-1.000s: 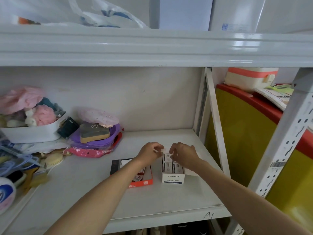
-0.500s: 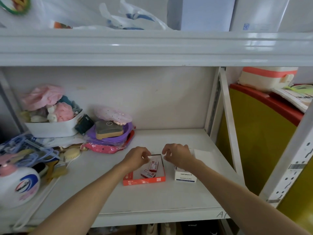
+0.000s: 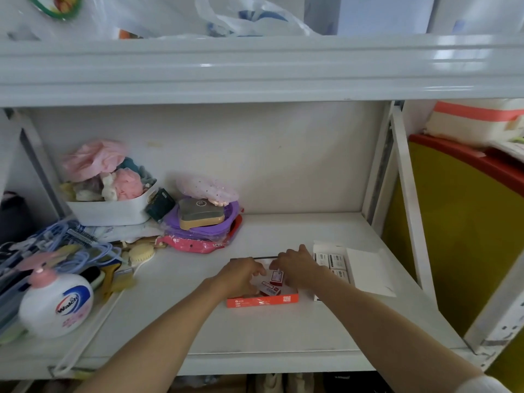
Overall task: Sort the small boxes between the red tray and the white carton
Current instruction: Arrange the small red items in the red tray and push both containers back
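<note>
White metal shelving (image 3: pixel 255 330) fills the view, its lower shelf lit pale and its upper beam running across at 12 o'clock. Beyond the upright at 3 o'clock stands a yellow panel (image 3: pixel 459 236) with a red edge. At 9 o'clock a white basket (image 3: pixel 113 211) holds pink and cream soft things, and beside it a purple tray (image 3: pixel 198 228) carries a tan-and-grey case. At 8 o'clock stands a white pump bottle (image 3: pixel 55 302) with a pink cap, its label reading "Walch".

Near the middle, slightly toward 5 o'clock, the white carton (image 3: pixel 365 270) lies open with its flap folded out to the right; white small boxes (image 3: pixel 330 260) with dark print too small to read are packed in it. Just left of it, touching or nearly so, sits the red tray (image 3: pixel 262 301), with a QR code and faint white print on its front wall. Two red small boxes (image 3: pixel 276 277) lie inside it.

Both hands reach into the tray. The left hand (image 3: pixel 241 276) is curled, fingers down on the tray's left part; I cannot tell whether it grips anything. The right hand (image 3: pixel 297 266) pinches the upper red box by its edge.
</note>
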